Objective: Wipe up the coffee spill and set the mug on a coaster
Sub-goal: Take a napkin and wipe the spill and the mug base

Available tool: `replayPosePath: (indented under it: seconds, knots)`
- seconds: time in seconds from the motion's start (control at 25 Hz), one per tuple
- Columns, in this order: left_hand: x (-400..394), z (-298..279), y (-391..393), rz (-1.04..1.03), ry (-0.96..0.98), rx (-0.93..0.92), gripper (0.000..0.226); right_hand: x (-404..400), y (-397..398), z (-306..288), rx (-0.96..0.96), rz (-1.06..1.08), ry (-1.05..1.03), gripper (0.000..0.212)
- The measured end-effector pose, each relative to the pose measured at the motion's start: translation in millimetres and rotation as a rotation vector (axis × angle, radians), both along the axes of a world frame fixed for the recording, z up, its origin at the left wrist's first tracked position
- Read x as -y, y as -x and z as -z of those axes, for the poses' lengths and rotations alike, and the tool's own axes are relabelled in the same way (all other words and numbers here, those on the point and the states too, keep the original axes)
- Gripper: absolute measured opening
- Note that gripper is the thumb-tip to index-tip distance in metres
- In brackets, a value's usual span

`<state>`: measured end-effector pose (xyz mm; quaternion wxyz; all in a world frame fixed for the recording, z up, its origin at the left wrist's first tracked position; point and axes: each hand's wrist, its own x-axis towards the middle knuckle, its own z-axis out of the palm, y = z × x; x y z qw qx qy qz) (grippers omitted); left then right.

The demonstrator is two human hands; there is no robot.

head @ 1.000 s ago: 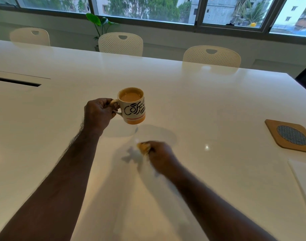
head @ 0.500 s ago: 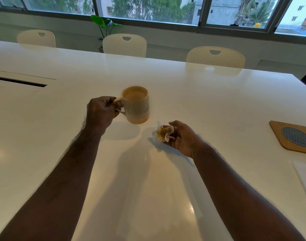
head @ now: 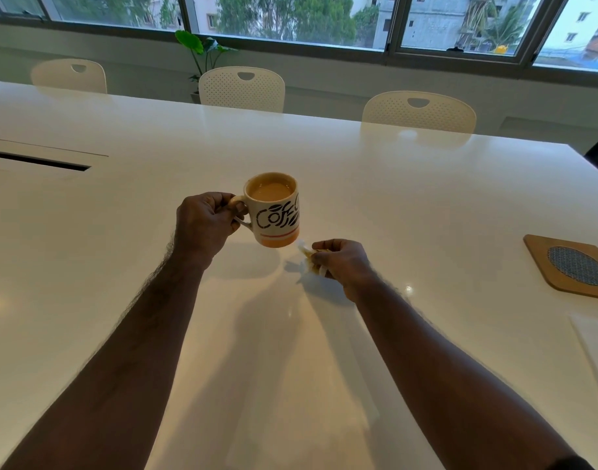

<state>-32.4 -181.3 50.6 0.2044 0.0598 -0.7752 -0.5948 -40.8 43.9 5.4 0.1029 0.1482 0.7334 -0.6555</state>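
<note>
White ceramic mug [head: 276,212] with black "Coffee" lettering and an orange base band: upright, holding milky coffee, raised above the white counter [head: 392,205] near its middle. Crumpled, coffee-stained white tissue [head: 307,257]: just beside the mug's base. Square wooden coaster [head: 574,266] with round grey mesh inlay: flat near the counter's right edge.

Three white chairs [head: 242,88] stand along the far edge of the surface [head: 392,184]; a plant [head: 202,50] stands below the windows [head: 291,18].
</note>
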Motion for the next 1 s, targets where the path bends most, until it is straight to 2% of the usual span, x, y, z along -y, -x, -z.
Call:
replayPosePath:
  seconds: [0.12,0.32,0.48,0.68,1.0]
  knots:
    - [-4,-3,-1,0.013,0.004,-0.004,0.018,10,7,2,0.028,0.036,0.129,0.021]
    - [-8,-8,-2,0.042,-0.017,-0.002,0.013,18,9,4,0.117,0.047,0.536,0.022]
    - [-10,-12,-4,0.059,-0.021,-0.014,0.010,23,6,3,0.096,0.029,0.829,0.022]
    - [-11,-15,-4,0.079,-0.037,-0.022,0.007,29,4,5,0.042,0.045,0.961,0.030]
    - [-11,-14,-2,0.077,-0.005,-0.020,0.010,37,3,6,0.021,0.079,1.009,0.022]
